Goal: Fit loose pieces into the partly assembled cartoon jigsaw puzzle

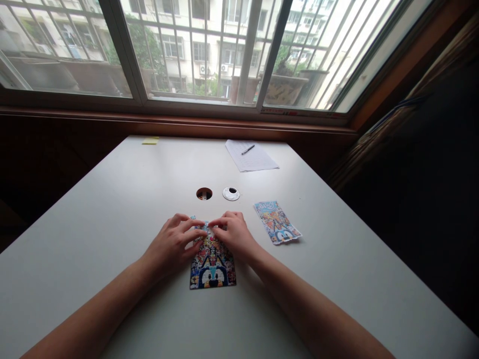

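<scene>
A jigsaw puzzle lies on the white table, its lower part joined and showing a blue cartoon dog's face under many small colourful figures. Its upper edge looks uneven, with a light-blue piece standing out at the upper left. My left hand rests over the puzzle's left side, fingers apart and fingertips touching its upper part. From the right, my right hand brings index finger and thumb close together at a small light-blue puzzle piece near the top. The fingers partly hide the upper puzzle.
Right of the puzzle lies a creased picture sheet with the same dog design. Beyond are a round table hole, its loose cover, papers with a pen, and yellow sticky notes. A barred window backs the table.
</scene>
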The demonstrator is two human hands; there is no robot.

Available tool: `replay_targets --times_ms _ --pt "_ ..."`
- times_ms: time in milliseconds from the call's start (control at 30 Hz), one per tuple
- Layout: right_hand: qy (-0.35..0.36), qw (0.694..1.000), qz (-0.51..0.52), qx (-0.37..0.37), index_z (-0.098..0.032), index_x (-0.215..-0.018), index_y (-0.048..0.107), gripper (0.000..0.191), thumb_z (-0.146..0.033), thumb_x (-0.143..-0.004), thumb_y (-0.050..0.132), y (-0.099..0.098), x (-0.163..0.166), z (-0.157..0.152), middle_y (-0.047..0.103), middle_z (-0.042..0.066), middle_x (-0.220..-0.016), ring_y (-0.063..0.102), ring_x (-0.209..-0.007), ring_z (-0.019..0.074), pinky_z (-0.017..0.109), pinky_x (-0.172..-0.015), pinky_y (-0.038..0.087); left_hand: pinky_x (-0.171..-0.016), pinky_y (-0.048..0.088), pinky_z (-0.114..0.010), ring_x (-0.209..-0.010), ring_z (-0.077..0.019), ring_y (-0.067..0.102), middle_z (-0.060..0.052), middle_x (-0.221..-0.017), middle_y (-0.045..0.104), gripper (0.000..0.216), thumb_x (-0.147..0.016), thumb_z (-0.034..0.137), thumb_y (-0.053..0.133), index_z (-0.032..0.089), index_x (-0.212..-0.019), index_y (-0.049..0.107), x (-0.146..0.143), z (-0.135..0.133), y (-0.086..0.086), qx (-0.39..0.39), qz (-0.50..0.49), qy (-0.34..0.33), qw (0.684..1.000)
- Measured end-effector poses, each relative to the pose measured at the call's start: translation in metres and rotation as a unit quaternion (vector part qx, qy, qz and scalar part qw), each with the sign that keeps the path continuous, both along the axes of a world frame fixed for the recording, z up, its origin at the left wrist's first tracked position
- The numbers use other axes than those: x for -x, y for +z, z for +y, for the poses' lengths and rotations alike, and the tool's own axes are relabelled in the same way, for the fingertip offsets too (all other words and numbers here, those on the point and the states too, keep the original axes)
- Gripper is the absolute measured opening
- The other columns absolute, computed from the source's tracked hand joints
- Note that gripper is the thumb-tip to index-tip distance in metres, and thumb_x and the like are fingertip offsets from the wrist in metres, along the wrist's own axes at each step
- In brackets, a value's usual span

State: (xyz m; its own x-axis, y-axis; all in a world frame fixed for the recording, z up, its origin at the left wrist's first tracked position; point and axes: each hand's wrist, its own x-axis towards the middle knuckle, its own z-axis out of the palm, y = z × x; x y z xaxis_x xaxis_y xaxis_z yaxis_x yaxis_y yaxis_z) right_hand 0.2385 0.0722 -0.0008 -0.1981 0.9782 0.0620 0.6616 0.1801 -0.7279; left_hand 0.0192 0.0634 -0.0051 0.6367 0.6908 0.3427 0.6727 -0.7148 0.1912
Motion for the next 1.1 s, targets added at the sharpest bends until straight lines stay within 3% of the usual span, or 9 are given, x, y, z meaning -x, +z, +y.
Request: replay_targets --times_ms 267,633,933,1100 --pt "0.001 1.000 0.013 0.023 -0.030 -0.098 0.080 0.024 -0.019 -0.085 0.062 0.0055 -0.0024 0.0015 0.064 0.006 -0.092 0.045 -0.110 0.0271 0.040 -0.099 0.035 -0.093 0.045 -0.043 -0.108 -0.0263 0.047 0.001 -0.127 0.065 0.021 -0.092 0.027 0.061 0.032 -0.110 0.069 -0.0010 -0.0003 0.0020 0.009 0.000 0.001 1.000" --pt "-0.005 1.000 0.007 -0.014 -0.030 -0.101 0.078 0.021 -0.023 -0.084 0.066 -0.0002 -0.0004 0.0001 0.065 0.004 -0.092 0.046 -0.106 0.0258 0.039 -0.096 0.036 -0.093 0.045 -0.043 -0.107 -0.0253 0.049 0.000 -0.127 0.065 0.024 -0.090 0.024 0.062 0.033 -0.111 0.069 -0.0015 -0.0005 0.0014 0.010 -0.006 0.000 1.000" --pt "-0.019 0.999 0.000 -0.034 -0.028 -0.088 0.076 0.006 -0.030 -0.085 0.072 0.0006 0.0038 -0.0041 0.066 0.004 -0.091 0.046 -0.105 0.0257 0.039 -0.096 0.035 -0.093 0.047 -0.042 -0.107 -0.0251 0.050 -0.001 -0.127 0.064 0.027 -0.090 0.025 0.062 0.033 -0.116 0.067 -0.0018 -0.0007 -0.0001 0.009 -0.016 0.000 1.000" --pt "-0.029 0.998 0.009 -0.054 -0.026 -0.084 0.076 0.008 -0.034 -0.085 0.074 0.0008 0.0063 -0.0060 0.067 0.004 -0.087 0.047 -0.105 0.0253 0.038 -0.094 0.037 -0.093 0.048 -0.043 -0.107 -0.0249 0.051 -0.003 -0.128 0.063 0.028 -0.090 0.024 0.060 0.032 -0.117 0.067 -0.0018 -0.0013 -0.0009 0.000 -0.018 -0.004 1.000"
